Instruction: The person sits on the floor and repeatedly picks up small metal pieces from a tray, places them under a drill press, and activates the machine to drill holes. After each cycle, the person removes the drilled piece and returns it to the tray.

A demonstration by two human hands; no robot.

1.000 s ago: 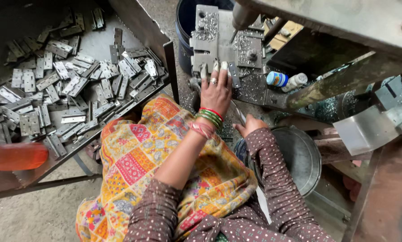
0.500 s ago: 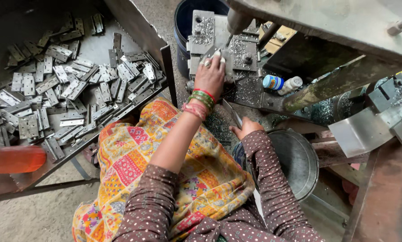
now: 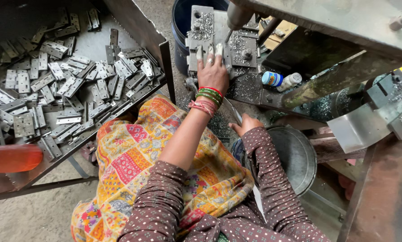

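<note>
My left hand [image 3: 212,71], with bangles at the wrist and white tape on the fingertips, lies flat on the grey metal fixture [image 3: 202,23] of a press machine, fingers spread against its plate. Whether a piece lies under the fingers is hidden. Metal shavings [image 3: 204,28] cover the fixture top. My right hand [image 3: 246,125] rests lower, near my lap, closed around the end of a thin metal lever [image 3: 231,110] that slants up toward the machine. A patterned orange and yellow cloth [image 3: 129,161] covers my lap.
A tray [image 3: 12,177] on the left holds several loose steel hinge plates [image 3: 66,85]. A round metal pan [image 3: 299,157] sits at my right. Two small bottles [image 3: 279,79] lie by the machine, a dark blue bucket [image 3: 181,27] stands behind it, and an orange bar [image 3: 10,157] lies at far left.
My left hand has moved up from the fixture's lower edge onto its plate. My right hand has stayed in place at the lever.
</note>
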